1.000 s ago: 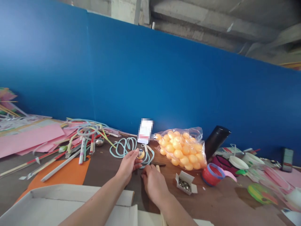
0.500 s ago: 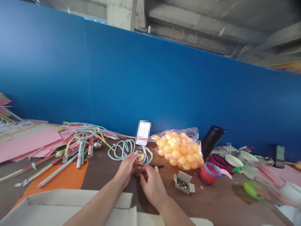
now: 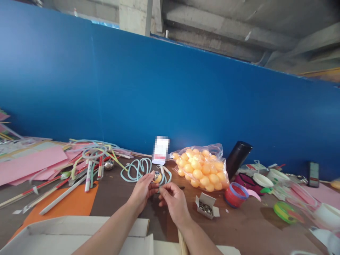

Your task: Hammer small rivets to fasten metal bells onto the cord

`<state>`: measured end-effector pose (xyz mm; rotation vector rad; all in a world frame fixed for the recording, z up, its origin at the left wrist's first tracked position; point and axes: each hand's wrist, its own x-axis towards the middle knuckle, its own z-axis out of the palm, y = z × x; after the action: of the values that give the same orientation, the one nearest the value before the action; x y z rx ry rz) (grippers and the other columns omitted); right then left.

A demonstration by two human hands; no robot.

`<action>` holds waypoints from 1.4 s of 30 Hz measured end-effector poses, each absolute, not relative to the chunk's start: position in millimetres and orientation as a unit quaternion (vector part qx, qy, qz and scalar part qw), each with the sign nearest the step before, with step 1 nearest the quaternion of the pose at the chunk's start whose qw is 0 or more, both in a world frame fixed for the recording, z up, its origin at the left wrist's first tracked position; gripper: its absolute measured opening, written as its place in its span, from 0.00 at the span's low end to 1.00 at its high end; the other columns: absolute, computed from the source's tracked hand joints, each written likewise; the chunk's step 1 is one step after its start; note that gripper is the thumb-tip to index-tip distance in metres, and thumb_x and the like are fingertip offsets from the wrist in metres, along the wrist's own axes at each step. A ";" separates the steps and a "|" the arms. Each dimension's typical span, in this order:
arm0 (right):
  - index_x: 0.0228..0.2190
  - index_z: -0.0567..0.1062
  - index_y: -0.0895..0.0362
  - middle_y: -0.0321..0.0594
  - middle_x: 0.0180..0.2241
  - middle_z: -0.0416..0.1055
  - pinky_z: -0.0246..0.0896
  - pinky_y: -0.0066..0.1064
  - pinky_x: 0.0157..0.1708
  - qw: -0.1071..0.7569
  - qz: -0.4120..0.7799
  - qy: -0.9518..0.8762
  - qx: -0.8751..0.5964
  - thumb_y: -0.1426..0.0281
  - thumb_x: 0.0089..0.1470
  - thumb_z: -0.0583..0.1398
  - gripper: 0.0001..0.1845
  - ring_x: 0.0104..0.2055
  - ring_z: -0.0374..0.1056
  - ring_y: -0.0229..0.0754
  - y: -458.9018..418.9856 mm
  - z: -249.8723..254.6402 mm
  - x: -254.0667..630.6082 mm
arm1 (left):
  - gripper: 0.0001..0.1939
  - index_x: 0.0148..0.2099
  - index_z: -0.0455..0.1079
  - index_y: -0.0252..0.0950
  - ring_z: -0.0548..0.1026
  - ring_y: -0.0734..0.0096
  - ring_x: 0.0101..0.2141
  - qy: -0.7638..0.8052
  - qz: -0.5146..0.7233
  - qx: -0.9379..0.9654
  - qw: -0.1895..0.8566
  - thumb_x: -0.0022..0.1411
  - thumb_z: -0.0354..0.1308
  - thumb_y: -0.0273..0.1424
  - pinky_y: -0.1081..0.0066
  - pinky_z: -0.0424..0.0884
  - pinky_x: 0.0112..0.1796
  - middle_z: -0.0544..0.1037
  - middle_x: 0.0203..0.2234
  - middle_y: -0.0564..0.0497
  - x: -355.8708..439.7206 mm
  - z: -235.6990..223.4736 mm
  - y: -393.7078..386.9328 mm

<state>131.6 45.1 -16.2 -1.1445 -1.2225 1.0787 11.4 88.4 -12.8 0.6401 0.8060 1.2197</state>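
My left hand (image 3: 142, 193) is closed on a small shiny metallic ball (image 3: 157, 177), held up between thumb and fingers above the table. Close beside it, my right hand (image 3: 174, 202) has thumb and forefinger pinched together just below the ball; whatever they hold is too small or hidden to name. Behind both hands lies a coil of light blue tubing (image 3: 134, 170). A wooden handle (image 3: 182, 243), apparently a hammer's, runs beneath my right wrist, mostly covered. To the right stands an open small box (image 3: 205, 209) of little metal pieces, perhaps tacks.
A clear bag of orange balls (image 3: 200, 170) lies behind the box, near a black bottle (image 3: 240, 159) and a red cup (image 3: 236, 195). Sticks, tubes and pink paper (image 3: 32, 163) crowd the left. Cardboard (image 3: 79, 235) lies in front; a blue partition (image 3: 170, 92) rises behind.
My right hand has shifted slightly up and right, its fingers coming up nearer the ball. My left hand still holds the ball. The view has moved a little.
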 end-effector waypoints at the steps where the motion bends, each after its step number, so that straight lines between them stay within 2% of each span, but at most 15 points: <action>1: 0.27 0.70 0.59 0.34 0.21 0.69 0.66 0.25 0.19 0.553 0.460 -0.506 -0.476 0.60 0.48 0.61 0.13 0.22 0.66 0.35 44.4 -13.9 131.6 | 0.11 0.34 0.66 0.34 0.73 0.77 0.22 0.361 0.546 0.285 0.700 0.52 0.61 0.35 0.77 0.70 0.22 0.74 0.25 0.52 11.4 -12.7 88.4; 3: 0.28 0.70 0.59 0.35 0.21 0.70 0.65 0.24 0.19 0.567 0.470 -0.492 -0.464 0.61 0.49 0.61 0.13 0.22 0.67 0.35 42.2 -9.1 131.7 | 0.11 0.33 0.65 0.34 0.73 0.77 0.22 0.357 0.543 0.280 0.707 0.52 0.61 0.35 0.77 0.70 0.22 0.74 0.25 0.52 11.2 -12.7 88.4; 7: 0.28 0.68 0.58 0.30 0.17 0.67 0.61 0.22 0.17 0.588 0.479 -0.483 -0.438 0.63 0.50 0.61 0.11 0.16 0.62 0.31 38.1 -0.1 131.9 | 0.12 0.34 0.66 0.33 0.73 0.77 0.22 0.336 0.531 0.280 0.726 0.53 0.60 0.36 0.78 0.70 0.23 0.74 0.24 0.51 9.8 -12.9 88.4; 15: 0.26 0.70 0.59 0.28 0.12 0.64 0.56 0.21 0.16 0.599 0.490 -0.477 -0.418 0.62 0.50 0.61 0.13 0.13 0.59 0.30 36.4 7.3 134.0 | 0.12 0.40 0.68 0.32 0.75 0.73 0.27 0.253 0.498 0.301 0.773 0.58 0.55 0.35 0.73 0.73 0.30 0.76 0.29 0.47 7.7 -10.0 84.6; 19: 0.26 0.72 0.60 0.30 0.15 0.66 0.57 0.22 0.17 0.599 0.505 -0.464 -0.414 0.62 0.50 0.61 0.13 0.14 0.60 0.30 37.5 5.0 134.3 | 0.11 0.41 0.69 0.32 0.75 0.73 0.28 0.229 0.503 0.308 0.774 0.58 0.55 0.33 0.71 0.73 0.34 0.76 0.30 0.46 8.3 -7.7 82.2; 25: 0.32 0.74 0.59 0.32 0.19 0.68 0.58 0.21 0.16 0.604 0.521 -0.439 -0.414 0.63 0.47 0.62 0.13 0.16 0.60 0.30 41.0 1.7 135.1 | 0.14 0.46 0.68 0.34 0.75 0.73 0.27 0.243 0.492 0.330 0.768 0.56 0.56 0.31 0.73 0.72 0.30 0.76 0.32 0.46 8.2 -5.3 80.6; 38: 0.29 0.74 0.59 0.35 0.23 0.71 0.52 0.18 0.12 0.614 0.549 -0.390 -0.412 0.66 0.42 0.65 0.11 0.17 0.58 0.29 45.8 -2.8 137.8 | 0.16 0.44 0.70 0.33 0.74 0.74 0.27 0.261 0.490 0.361 0.749 0.53 0.61 0.33 0.74 0.71 0.29 0.76 0.29 0.47 11.2 -2.3 77.9; 42: 0.29 0.73 0.58 0.34 0.22 0.70 0.51 0.18 0.12 0.615 0.565 -0.369 -0.407 0.65 0.42 0.65 0.12 0.16 0.56 0.28 46.5 -4.7 138.4 | 0.17 0.44 0.71 0.33 0.75 0.73 0.29 0.263 0.495 0.371 0.740 0.52 0.62 0.33 0.75 0.71 0.30 0.76 0.32 0.46 12.0 -2.8 77.4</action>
<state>138.4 46.5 -4.7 -0.9376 -0.8500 1.3026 12.0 77.4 -2.8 0.8146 0.5761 1.0868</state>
